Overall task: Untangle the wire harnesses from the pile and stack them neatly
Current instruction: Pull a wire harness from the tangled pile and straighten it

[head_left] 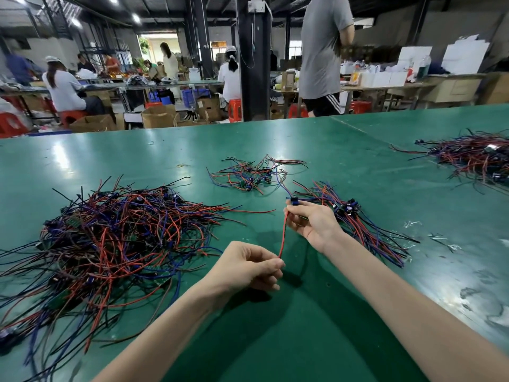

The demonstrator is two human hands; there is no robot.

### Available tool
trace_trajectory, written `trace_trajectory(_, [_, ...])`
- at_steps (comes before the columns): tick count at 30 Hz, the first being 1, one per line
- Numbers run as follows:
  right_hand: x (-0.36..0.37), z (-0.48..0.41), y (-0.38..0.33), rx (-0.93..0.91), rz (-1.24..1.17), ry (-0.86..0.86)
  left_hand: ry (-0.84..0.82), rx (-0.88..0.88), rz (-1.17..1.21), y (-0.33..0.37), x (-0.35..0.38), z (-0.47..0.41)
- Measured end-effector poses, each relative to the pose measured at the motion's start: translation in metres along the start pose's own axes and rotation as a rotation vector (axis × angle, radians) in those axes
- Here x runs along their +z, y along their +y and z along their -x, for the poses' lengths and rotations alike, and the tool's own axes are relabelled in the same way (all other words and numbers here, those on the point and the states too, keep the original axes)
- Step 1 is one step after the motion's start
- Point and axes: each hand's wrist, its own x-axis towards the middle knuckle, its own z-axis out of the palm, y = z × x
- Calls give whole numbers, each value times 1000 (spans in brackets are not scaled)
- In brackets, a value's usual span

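left hand (249, 267) and right hand (312, 223) both pinch one harness (283, 234) taut; light, floppy wire, best held near connector and tail

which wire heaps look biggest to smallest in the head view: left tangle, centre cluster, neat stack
1. left tangle
2. neat stack
3. centre cluster, farther off, so the last two are unsure
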Motion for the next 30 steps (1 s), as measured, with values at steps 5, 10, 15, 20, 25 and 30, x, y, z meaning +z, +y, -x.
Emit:
trace_trajectory(5, [0,-2,1,-10,28,15,-25,2,-42,0,0,-1])
trace_trajectory(10, [-2,-5,-1,-22,36,40,24,-8,-50,-2,3,-2])
trace_trajectory(15, [-3,-5,-1,-38,33,45,62,-20,-19,-3,1,-4])
trace_trajectory(20, [-4,-6,-3,-47,26,51,110,-40,53,-5,0,-7])
trace_trajectory(25, [-4,-7,-4,-56,17,48,196,-42,63,-6,-5,-9])
trace_trajectory(30, [-3,-6,-4,-70,27,41,189,-22,-30,-6,-6,-9])
